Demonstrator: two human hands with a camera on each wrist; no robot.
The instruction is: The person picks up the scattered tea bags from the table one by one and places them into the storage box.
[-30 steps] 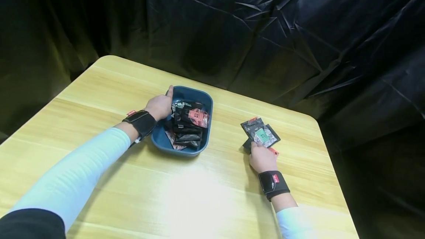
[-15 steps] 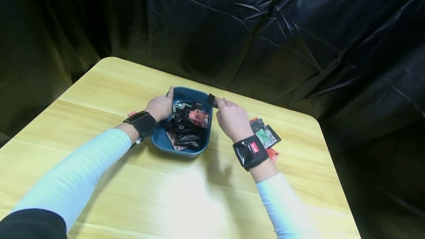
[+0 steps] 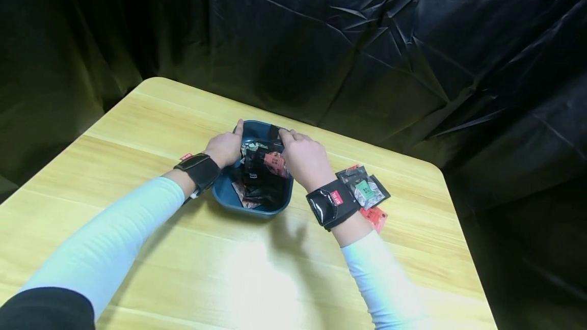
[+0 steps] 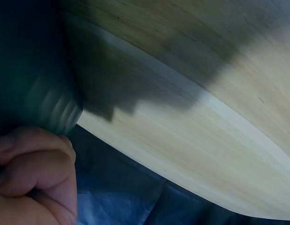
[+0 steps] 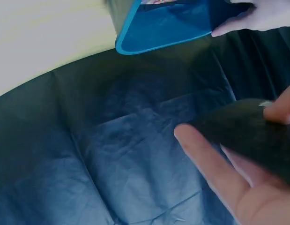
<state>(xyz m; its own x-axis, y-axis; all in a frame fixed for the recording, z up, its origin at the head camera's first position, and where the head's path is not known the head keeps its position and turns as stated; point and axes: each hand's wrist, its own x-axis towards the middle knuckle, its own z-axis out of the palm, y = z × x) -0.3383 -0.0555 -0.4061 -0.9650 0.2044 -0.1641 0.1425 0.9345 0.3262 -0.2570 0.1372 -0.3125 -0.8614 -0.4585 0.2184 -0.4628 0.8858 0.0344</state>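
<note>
A blue plastic bin holding several black sachets stands on the table; one sachet with a red label lies on top. My left hand grips the bin's left rim, one finger pointing along it. In the left wrist view the curled fingers of that hand show beside the bin's dark wall. Above the bin's right rim, my right hand pinches a black sachet. The right wrist view shows this sachet between thumb and fingers, blurred. The right hand hides part of the bin.
Right of the bin, a small loose pile holds a black sachet with a green label and a red sachet partly under my wrist. A black sheet hangs behind the wooden table.
My right hand has picked a black sachet from the pile and moved it left to above the bin's right side. The left hand has stayed on the bin's rim.
</note>
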